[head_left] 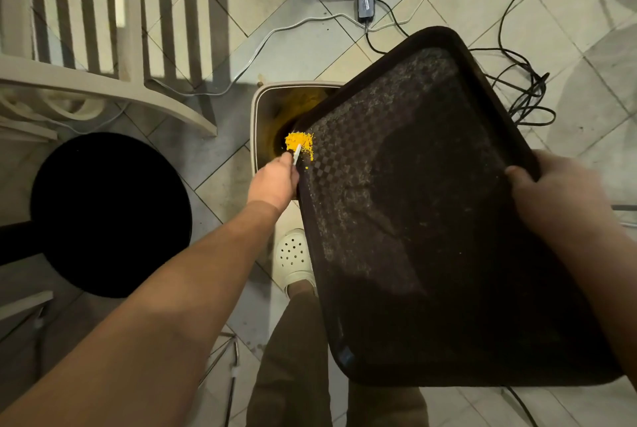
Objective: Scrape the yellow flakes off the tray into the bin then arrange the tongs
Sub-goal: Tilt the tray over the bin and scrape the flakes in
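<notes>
Our right hand point(551, 192) grips the dark checkered plastic tray point(431, 220), tilted over the beige bin point(256, 106). Our left hand point(275, 182) pinches a thin white scraper point(297, 153), its tip in the yellow flakes point(299, 142) at the corner farthest from the right grip.

One tray point(431, 220), one bin point(263, 99), two hands (one flake pile point(299, 141)).

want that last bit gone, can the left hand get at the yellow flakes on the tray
Probably yes: the left hand already has a thin white scraper at the yellow flakes, piled at the tray corner over the bin; nothing blocks it.
</notes>
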Available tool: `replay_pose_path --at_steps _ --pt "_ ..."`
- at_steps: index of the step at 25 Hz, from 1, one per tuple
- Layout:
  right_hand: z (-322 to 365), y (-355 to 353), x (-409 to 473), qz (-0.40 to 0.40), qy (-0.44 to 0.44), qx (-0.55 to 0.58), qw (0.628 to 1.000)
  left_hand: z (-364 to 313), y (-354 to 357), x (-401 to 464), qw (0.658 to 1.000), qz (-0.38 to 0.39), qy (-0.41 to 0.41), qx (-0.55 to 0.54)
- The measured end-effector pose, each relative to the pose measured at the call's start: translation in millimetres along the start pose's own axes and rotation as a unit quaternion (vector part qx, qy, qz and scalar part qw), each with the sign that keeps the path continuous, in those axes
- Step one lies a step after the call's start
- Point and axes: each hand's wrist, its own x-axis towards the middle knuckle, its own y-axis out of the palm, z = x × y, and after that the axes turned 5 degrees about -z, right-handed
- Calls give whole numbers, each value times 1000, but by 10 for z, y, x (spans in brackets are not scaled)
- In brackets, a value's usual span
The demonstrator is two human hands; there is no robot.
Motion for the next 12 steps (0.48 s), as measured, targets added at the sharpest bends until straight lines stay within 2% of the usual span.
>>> replay_pose_path --at_steps 3,7,12 --pt "-4 4 0 -1 7 9 1000 -68 -75 1 997 -41 -24 -64" --pt "-13 -10 -13 -7 -8 21 1000 -18 -27 -194 998 12 55 5" --pt "-24 0 0 -10 -6 17 1000 76 -29 -111 999 27 11 -20"
